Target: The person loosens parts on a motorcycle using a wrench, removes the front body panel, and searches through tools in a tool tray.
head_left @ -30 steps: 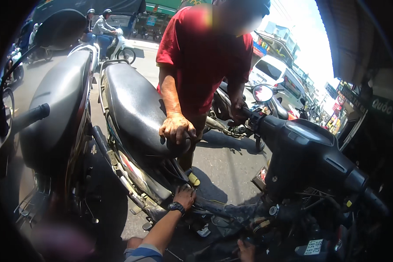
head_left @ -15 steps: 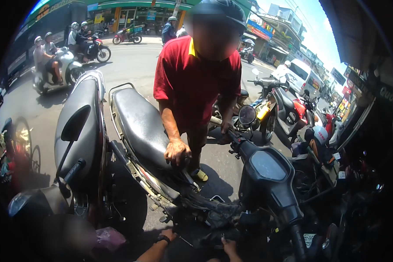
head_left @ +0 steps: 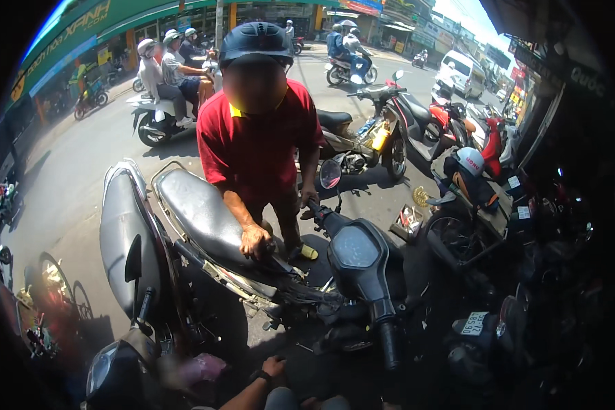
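Standing centrally, a black-seated motorbike (head_left: 301,295) has a person in red (head_left: 256,147) along its far side; the left hand (head_left: 275,367) is near its closer side — whether curled or spread, unclear — and the right hand is indistinct.

- Hard overhead sunlight whitens the grey asphalt road (head_left: 75,164).
- Glare streaks the long black padded motorcycle seat (head_left: 201,205).
- Deep shade swallows the lower right.
- The black-rimmed fisheye view bends the long green storefront sign (head_left: 82,31).
- A soft blur lies below the rounded dark-blue helmet (head_left: 256,39).
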A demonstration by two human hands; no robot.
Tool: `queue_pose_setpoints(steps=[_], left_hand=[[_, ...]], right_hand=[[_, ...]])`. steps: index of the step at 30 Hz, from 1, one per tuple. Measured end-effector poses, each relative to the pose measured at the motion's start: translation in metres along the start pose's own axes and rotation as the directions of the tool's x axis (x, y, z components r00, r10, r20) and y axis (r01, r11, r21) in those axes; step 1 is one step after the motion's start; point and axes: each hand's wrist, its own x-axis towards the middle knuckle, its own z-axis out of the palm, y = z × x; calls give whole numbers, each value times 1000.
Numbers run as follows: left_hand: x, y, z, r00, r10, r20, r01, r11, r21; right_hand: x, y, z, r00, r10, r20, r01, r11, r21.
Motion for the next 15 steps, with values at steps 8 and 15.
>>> queue_pose_setpoints(steps=[8,15], left_hand=[[-69,557,196,811,466,-354,-584,675,-451],[-20,796,533,676,619,-400,-418,769,484]], right_hand=[[283,324,-193,979,35,-199,26,954,298],[545,543,-471,995,-40,86,10,945,326]])
